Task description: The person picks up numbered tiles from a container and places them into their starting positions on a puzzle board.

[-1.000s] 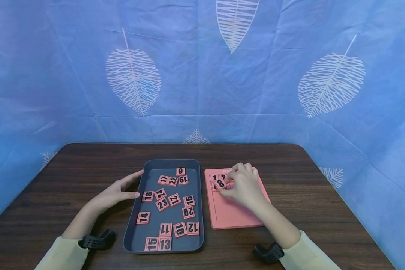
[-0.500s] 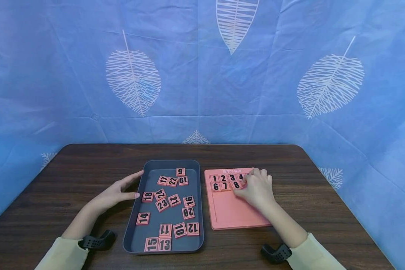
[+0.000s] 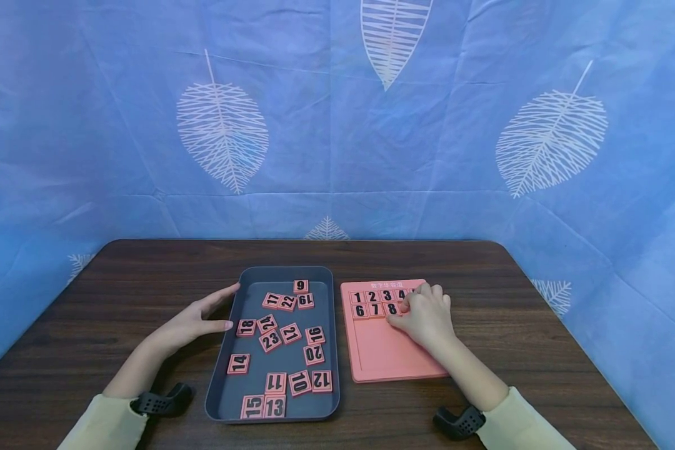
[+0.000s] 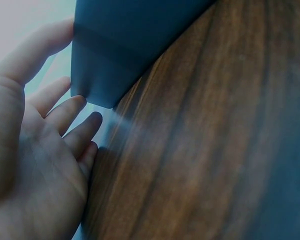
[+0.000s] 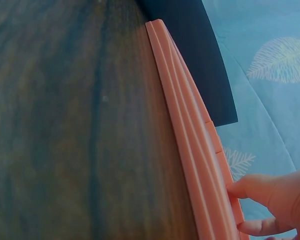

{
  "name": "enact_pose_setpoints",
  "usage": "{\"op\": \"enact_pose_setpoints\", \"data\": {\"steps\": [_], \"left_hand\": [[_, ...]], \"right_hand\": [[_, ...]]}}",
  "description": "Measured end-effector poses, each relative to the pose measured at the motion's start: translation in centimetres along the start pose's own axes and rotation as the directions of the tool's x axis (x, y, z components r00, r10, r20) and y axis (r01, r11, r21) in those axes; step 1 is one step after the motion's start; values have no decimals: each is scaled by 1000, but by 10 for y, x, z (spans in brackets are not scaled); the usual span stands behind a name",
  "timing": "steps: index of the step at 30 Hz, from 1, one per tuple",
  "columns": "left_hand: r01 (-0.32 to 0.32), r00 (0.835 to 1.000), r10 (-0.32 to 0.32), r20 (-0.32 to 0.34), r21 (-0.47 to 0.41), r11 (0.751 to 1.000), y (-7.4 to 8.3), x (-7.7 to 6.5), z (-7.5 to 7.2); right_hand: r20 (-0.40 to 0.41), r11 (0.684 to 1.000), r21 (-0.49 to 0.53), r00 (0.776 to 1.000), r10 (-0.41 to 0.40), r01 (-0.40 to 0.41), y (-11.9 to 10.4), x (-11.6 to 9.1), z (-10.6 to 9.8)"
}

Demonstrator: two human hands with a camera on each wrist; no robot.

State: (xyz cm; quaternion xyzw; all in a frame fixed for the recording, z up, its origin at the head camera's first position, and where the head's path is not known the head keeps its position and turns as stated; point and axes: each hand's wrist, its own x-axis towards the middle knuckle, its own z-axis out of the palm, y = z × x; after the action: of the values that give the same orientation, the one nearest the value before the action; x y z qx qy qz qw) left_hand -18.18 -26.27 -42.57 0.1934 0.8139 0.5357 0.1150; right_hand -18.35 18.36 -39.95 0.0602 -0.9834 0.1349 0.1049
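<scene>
So the right hand [image 3: 427, 312] is pinching tile 8 [image 3: 392, 309] with thumb and index finger at its right end, and tile 8 is sitting on the pink board [image 3: 385, 356], right up next to tile 7 [image 3: 375, 310]. My read: the step in hand is getting tile 8 seated in the second row, just under the top row [image 3: 372, 297], where 1 to 4 are showing. Anything past 4 is mostly hiding behind the hand.

The board is lying right of the table's [image 3: 540, 350] middle, nearer the far edge than the far right corner, with the tray [image 3: 275, 362] sitting just to its left. The left hand [image 3: 194, 319] is staying out of the fiddly stuff, fingers reaching out loosely and touching the tray's left rim, not gripping anything.

Next move, I'm guessing, is calling for letting go of tile 8 and picking up tile 9 [image 3: 300, 286], which is lying by the tray's far edge, toward its far right corner.

As for direction, the top of the 8 is pointing at the table's far edge, so it's reading upright. The tile's looking near square, so no long axis is standing out; the board's is running from near edge to far.
</scene>
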Motion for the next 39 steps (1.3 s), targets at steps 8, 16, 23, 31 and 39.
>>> {"op": "enact_pose_setpoints", "data": {"steps": [8,16,23,31,39], "left_hand": [[3,1000,-3,0,-1,1000,-1,0,0],[5,1000,-5,4,-3,1000,1,0,-1],[17,1000,-17,-2,1,1000,1,0,0],[19,1000,-19,-5,-10,1000,0,1,-2],[19,1000,-19,0,-4,1000,-1,2,-4]], "right_hand": [[2,999,14,1000,-29,29,1,0,-1],[-59,993,58,993,-102,106,-6,2,-15],[-118,952,170,965,-236,254,-35,13,-22],[-52,924,172,940,-338,342,-80,37,-17],[28,890,150,898,-439,431,-106,68,1]]}}
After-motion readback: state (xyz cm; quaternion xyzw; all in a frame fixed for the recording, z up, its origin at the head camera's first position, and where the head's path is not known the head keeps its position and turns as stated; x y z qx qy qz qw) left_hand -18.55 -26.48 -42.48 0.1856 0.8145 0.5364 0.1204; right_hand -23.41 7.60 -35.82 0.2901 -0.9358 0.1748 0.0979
